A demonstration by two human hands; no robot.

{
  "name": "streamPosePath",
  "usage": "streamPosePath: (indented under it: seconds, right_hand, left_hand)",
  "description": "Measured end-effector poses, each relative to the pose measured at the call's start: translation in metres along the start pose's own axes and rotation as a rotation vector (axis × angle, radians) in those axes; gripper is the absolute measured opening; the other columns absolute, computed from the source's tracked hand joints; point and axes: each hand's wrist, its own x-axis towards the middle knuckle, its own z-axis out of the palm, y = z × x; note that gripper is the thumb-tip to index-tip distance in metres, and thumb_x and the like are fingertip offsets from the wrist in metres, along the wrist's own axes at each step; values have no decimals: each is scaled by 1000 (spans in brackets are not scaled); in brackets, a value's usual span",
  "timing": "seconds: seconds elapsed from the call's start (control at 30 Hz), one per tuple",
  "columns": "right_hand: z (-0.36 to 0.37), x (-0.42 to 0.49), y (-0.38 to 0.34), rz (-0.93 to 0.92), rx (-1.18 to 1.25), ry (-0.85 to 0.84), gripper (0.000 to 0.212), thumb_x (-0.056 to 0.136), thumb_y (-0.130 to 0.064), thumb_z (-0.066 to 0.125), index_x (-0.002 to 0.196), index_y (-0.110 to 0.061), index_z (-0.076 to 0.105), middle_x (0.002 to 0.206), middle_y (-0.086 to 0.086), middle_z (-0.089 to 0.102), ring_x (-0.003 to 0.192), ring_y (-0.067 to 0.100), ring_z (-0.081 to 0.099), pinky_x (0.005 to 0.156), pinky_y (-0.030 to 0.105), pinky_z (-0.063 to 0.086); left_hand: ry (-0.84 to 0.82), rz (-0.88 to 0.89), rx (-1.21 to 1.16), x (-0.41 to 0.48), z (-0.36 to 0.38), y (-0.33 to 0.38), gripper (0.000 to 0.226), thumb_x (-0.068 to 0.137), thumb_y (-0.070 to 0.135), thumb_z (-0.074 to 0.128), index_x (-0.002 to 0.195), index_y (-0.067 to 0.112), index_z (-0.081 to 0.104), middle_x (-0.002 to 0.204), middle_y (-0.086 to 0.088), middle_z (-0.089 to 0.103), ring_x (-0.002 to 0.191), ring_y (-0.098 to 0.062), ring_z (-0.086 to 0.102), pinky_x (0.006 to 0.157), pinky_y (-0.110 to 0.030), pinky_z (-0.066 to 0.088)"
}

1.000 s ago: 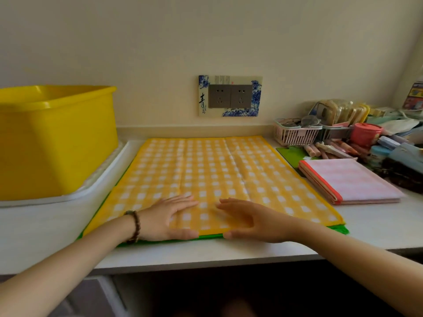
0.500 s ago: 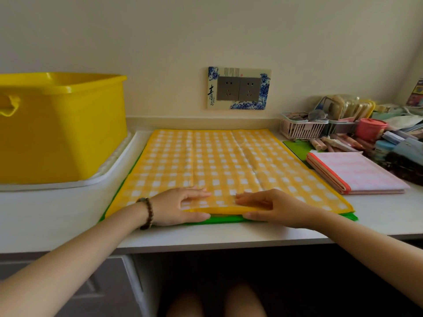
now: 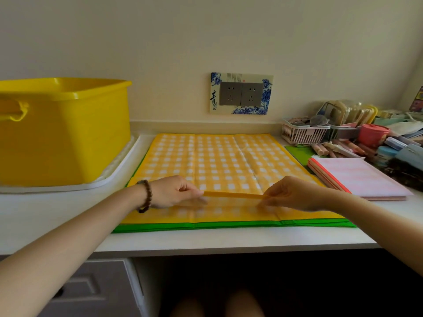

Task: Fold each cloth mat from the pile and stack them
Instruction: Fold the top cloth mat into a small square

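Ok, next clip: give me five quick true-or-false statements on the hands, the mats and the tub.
1. The left hand and right hand pinch the yellow mat at its near edge. True.
2. The yellow mat lies on a green mat. True.
3. The folded pink mat sits left of the yellow mat. False: it lies to its right.
4. The yellow tub stands on a white tray. True.
5. The bead bracelet is on the right wrist. False: it is on the left wrist.

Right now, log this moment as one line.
left hand: pinches near edge of yellow checked mat | right hand: pinches same edge | edge: lifted | green mat: underneath | folded pink mat: at right
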Motion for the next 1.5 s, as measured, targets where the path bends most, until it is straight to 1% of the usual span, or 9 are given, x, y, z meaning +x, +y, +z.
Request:
streamPosePath:
  seconds: [0.1,0.3,0.57,0.73,0.87,0.97,1.13,1.3,1.5]
  right_hand:
    - [-19,-3,-1,8,-46,-67,15,87,-41,60,92,-36,74,81,-18,71,70,-3,60,70,13,45]
    - [-66,-1,-15,49,156,-241,21,79,-34,62,86,-19,75,89,1,75,80,13,71,74,23,55]
    - [-89,62,0,-4,-272,44,10,82,-39,68,90,-36,73,85,-21,69,77,-9,61,77,11,45]
    - [-76,98,24,22,-253,82,14,82,-34,70,93,-27,74,81,-19,66,72,-4,59,63,5,42]
    - [-64,121,41,69,-111,205,15,80,-35,72,91,-25,75,89,-7,72,80,8,64,75,24,51]
    - [-55,133,49,66,-4,284,12,81,-27,72,90,-19,75,84,-5,70,73,2,60,64,7,46]
    - [-45,151,60,121,36,374,9,84,-21,70,90,-16,75,78,-5,66,68,0,55,53,2,39]
    - [-37,174,70,167,-16,436,4,81,-23,71,79,-26,72,83,-2,67,85,16,58,81,36,50]
    - [-28,191,71,241,-75,515,12,85,-26,67,94,-21,73,97,-2,67,95,18,58,72,26,41]
  left_hand:
    - [-51,-5,-133,0,-17,13,32,90,47,42,99,34,70,104,12,71,104,-13,63,100,-31,43]
    - [-305,-121,-312,1,-60,34,35,80,40,47,79,23,77,89,5,74,77,-8,71,68,-21,57]
    - [93,-140,230,40,-94,32,19,83,39,67,66,30,66,52,24,56,52,7,48,56,-12,35]
    - [247,-153,400,63,-80,18,17,84,37,66,81,21,72,79,6,69,75,-10,60,69,-23,46]
    - [343,-232,493,74,-71,0,25,85,42,60,89,20,72,91,-2,71,90,-20,64,79,-35,51]
    - [397,-219,469,78,-57,-3,38,91,45,50,123,27,59,129,4,59,118,-17,53,97,-33,43]
    - [279,-140,241,81,-29,8,53,95,51,35,143,27,35,145,4,42,132,-14,42,106,-28,35]
    - [132,-199,326,91,-12,4,67,91,64,26,147,28,23,153,7,27,138,-16,30,112,-35,28]
    - [120,-257,440,106,0,-13,73,89,68,22,149,27,15,158,8,7,145,-15,8,116,-42,12]
